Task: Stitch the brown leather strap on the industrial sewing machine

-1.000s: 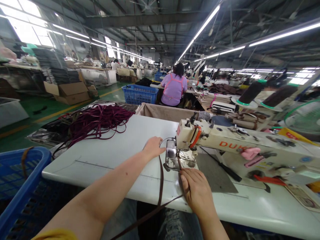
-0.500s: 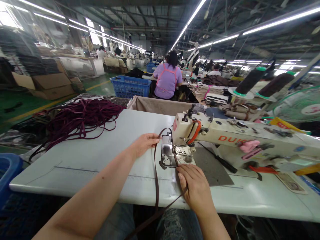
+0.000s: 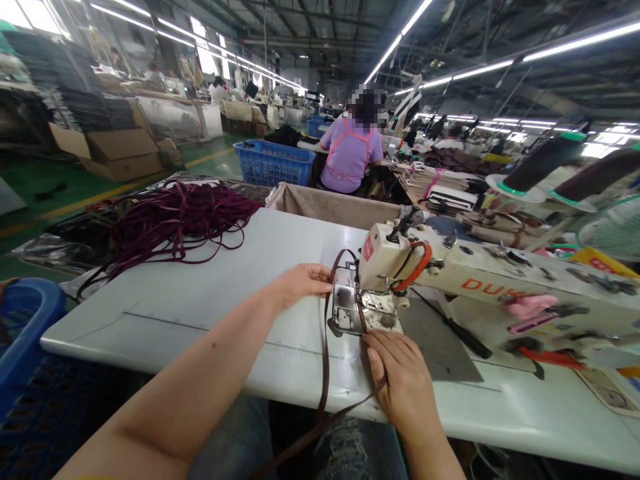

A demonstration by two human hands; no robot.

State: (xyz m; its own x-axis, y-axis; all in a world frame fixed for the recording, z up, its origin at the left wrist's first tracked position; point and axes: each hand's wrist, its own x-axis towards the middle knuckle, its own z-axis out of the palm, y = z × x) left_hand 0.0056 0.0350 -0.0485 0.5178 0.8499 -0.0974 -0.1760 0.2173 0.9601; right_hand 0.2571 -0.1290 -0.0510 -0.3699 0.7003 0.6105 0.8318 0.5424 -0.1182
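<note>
A cream sewing machine (image 3: 450,273) stands on a white table (image 3: 210,300). A dark brown strap (image 3: 325,353) loops up from the machine's needle area and hangs down over the table's front edge. My left hand (image 3: 300,283) pinches the strap's raised loop just left of the machine head. Palm down, my right hand (image 3: 400,377) lies flat on the table in front of the presser foot (image 3: 360,317), pressing the strap's other run against the surface.
A pile of maroon straps (image 3: 175,220) lies at the table's far left. Blue baskets stand at the near left (image 3: 25,333) and behind (image 3: 273,163). A person in a purple top (image 3: 350,157) sits beyond. Thread cones (image 3: 540,163) and a fan (image 3: 615,227) are on the right.
My left hand took hold of the strap behind the needle and lifted it into a raised loop. My right hand stayed flat in front of the presser foot. The view shifted a little.
</note>
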